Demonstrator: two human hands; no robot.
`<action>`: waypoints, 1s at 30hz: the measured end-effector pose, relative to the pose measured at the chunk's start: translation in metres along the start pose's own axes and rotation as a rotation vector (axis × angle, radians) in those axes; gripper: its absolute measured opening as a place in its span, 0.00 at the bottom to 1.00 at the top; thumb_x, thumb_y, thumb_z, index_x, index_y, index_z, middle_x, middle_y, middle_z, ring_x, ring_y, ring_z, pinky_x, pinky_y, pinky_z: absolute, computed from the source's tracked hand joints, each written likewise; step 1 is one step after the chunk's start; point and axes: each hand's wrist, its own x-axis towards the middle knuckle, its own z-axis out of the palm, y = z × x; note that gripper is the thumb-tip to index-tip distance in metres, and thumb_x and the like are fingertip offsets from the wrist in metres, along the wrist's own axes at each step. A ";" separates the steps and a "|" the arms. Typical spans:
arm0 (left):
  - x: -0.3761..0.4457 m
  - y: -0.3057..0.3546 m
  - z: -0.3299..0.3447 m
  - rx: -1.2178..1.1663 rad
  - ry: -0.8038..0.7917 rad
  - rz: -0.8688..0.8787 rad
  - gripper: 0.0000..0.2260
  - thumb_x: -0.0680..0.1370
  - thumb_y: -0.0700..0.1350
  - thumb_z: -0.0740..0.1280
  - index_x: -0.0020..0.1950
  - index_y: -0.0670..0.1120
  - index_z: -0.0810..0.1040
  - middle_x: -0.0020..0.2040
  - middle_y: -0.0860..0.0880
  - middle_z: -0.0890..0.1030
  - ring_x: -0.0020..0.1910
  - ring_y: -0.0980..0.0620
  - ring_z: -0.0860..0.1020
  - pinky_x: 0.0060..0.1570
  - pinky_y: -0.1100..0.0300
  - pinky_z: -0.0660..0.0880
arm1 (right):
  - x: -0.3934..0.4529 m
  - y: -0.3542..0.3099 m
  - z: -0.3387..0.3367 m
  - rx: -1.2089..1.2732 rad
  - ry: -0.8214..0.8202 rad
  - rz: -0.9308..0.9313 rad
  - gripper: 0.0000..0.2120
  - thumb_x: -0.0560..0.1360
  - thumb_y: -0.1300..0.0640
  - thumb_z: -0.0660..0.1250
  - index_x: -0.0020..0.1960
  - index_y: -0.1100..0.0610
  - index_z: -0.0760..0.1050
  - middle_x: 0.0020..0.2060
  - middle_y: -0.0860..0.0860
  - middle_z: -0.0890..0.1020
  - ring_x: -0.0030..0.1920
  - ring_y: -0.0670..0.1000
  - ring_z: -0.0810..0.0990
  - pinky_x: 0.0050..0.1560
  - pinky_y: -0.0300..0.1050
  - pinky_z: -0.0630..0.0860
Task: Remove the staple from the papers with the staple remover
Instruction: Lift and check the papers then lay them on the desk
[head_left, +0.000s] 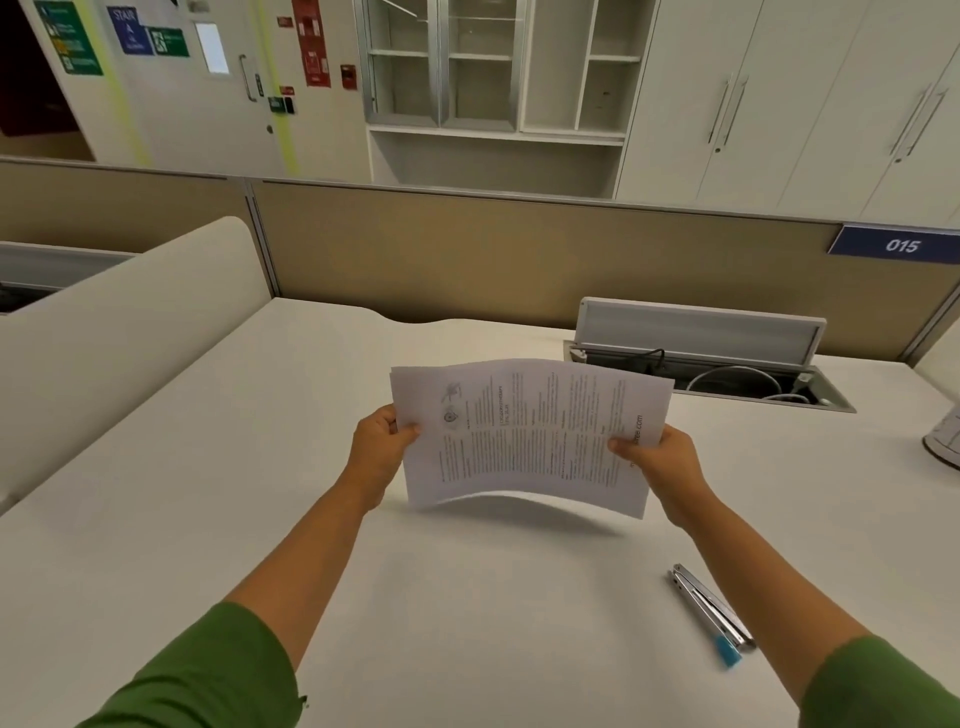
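Observation:
A stack of printed papers (530, 436) is held up above the white desk (260, 519), bowed upward in the middle, with its text running sideways. My left hand (382, 452) pinches its left edge, thumb on top. My right hand (657, 460) pinches its right edge the same way. The sheets fan apart slightly at the top left corner; no staple can be made out. The staple remover (709, 610), a slim metal tool with a blue tip, lies on the desk to the lower right, below my right forearm and untouched.
An open cable tray (717, 364) with a raised lid and cords sits in the desk at the back right. A tan partition (467, 249) closes the far side, a white divider (130, 322) the left. A white object (945, 436) pokes in at the right edge.

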 end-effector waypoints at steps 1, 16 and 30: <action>0.000 0.004 0.000 0.016 0.004 0.042 0.08 0.77 0.36 0.63 0.48 0.49 0.77 0.45 0.51 0.81 0.44 0.50 0.80 0.40 0.62 0.76 | 0.001 -0.004 -0.001 0.010 0.003 -0.013 0.10 0.71 0.67 0.68 0.49 0.55 0.74 0.49 0.55 0.79 0.47 0.59 0.77 0.48 0.54 0.75; -0.004 -0.014 -0.002 0.002 0.025 0.049 0.09 0.76 0.35 0.64 0.51 0.47 0.77 0.46 0.50 0.81 0.45 0.54 0.79 0.38 0.68 0.77 | 0.000 0.008 -0.006 -0.009 -0.036 0.021 0.12 0.70 0.67 0.69 0.52 0.57 0.74 0.48 0.54 0.79 0.50 0.60 0.77 0.55 0.62 0.74; -0.005 -0.019 0.009 -0.011 -0.045 -0.025 0.08 0.77 0.35 0.63 0.51 0.45 0.78 0.45 0.50 0.82 0.44 0.51 0.80 0.37 0.66 0.78 | 0.015 0.015 -0.003 -0.053 0.127 0.064 0.23 0.69 0.63 0.72 0.62 0.59 0.69 0.59 0.59 0.76 0.57 0.62 0.76 0.56 0.61 0.74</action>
